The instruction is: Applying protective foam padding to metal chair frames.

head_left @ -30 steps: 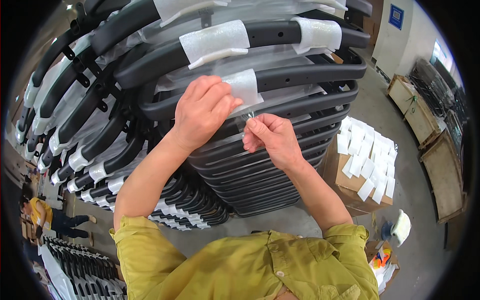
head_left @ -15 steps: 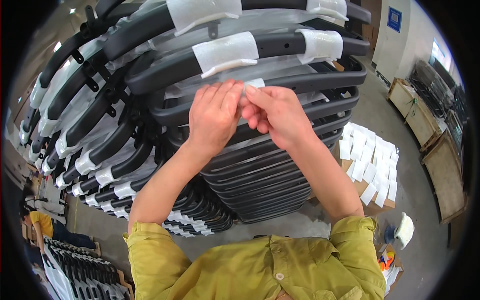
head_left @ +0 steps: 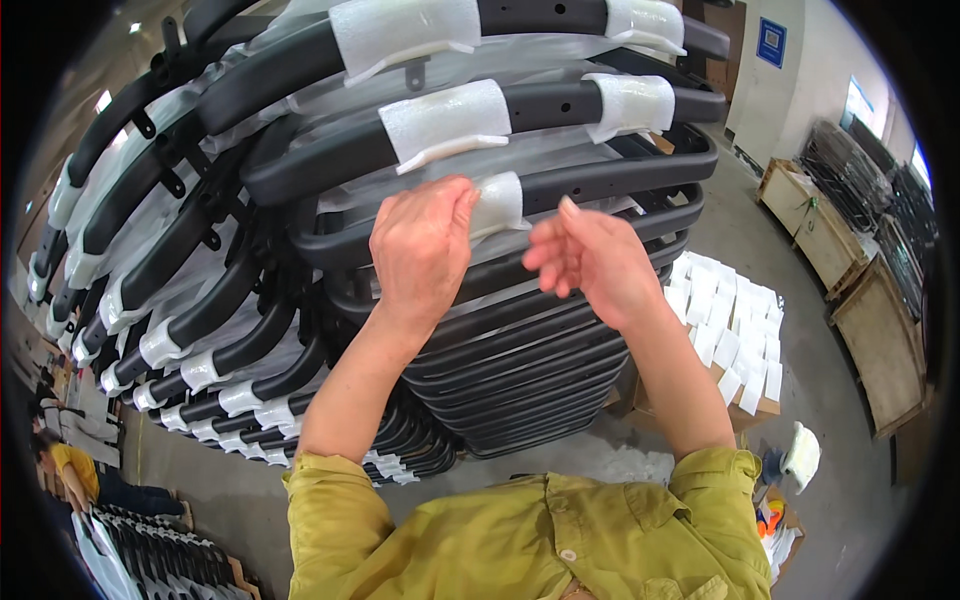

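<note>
Clasping white foam [head_left: 501,202] — left grip [head_left: 422,242]

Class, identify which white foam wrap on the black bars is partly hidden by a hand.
The wrap just right of the left hand, which covers its left side; no hand covers the other wraps in view.

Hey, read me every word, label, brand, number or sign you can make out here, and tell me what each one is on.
No words, brands or numbers can be read.
Blue sign on the pale wall: a light square pattern shows in its middle; any lettering is too small to read.
Black tubular frames, white wraps and white strips at the right: no legible lettering.
</note>
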Motion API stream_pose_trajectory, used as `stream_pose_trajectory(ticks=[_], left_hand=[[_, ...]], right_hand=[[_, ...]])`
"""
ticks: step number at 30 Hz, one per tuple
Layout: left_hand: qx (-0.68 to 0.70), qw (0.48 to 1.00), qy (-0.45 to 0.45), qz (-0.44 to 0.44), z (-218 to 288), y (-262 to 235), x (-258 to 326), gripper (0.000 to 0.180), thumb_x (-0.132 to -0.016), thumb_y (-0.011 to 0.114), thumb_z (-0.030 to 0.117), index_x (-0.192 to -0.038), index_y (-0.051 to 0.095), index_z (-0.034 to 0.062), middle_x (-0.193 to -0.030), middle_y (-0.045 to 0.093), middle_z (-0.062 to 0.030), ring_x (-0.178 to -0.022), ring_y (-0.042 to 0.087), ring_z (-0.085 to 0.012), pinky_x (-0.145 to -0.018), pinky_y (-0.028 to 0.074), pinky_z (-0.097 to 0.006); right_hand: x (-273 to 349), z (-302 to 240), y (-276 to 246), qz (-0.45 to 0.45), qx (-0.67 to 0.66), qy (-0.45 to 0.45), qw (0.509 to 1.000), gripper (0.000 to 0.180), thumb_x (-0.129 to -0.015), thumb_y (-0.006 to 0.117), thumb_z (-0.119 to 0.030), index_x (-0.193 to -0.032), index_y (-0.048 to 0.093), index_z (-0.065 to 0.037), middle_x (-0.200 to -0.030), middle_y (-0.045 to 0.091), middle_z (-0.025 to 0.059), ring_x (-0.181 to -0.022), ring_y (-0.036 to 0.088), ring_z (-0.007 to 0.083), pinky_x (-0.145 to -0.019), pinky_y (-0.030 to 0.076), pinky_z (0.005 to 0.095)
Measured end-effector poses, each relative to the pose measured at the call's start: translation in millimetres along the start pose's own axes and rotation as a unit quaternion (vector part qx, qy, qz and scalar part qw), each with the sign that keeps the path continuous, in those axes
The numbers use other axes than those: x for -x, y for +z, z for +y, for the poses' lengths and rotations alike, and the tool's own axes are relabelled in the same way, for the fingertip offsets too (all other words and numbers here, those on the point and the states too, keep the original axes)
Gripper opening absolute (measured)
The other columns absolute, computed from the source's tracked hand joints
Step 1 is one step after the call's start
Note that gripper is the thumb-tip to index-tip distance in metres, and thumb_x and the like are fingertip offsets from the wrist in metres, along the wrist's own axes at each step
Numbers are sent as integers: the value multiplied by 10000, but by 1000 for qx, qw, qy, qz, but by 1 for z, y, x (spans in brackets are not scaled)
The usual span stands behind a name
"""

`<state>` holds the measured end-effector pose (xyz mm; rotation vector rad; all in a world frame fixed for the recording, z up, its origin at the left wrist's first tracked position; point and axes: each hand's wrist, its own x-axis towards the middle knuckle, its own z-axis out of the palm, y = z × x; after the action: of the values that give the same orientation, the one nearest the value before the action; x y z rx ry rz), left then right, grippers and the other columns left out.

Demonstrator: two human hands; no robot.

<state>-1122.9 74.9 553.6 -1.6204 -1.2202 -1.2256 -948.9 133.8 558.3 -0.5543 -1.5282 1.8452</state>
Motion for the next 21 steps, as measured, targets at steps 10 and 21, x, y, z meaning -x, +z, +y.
stream_pose_trajectory(ticks=[10,21], left_hand=[[-153,983,69,78,10,-10,3,203,-712,634,18,-906,582,49,-905,600,-77,-869,570,-242,-754,447,-341],[-79,895,-176,-403,-22,-32,-25,429,-853,458,41,-1267,357,-10,-1251,431,-115,-1146,394,-175,-979,252,-270]], right_hand=[[91,75,-118,126,-7,100,987,311,-861,491,-292,-823,576,5,-696,606,102,-539,553,136,-479,434,221],[154,145,-323,245,-62,176,951,264,-869,490,-262,-818,575,-18,-686,608,50,-542,550,93,-498,436,199]])
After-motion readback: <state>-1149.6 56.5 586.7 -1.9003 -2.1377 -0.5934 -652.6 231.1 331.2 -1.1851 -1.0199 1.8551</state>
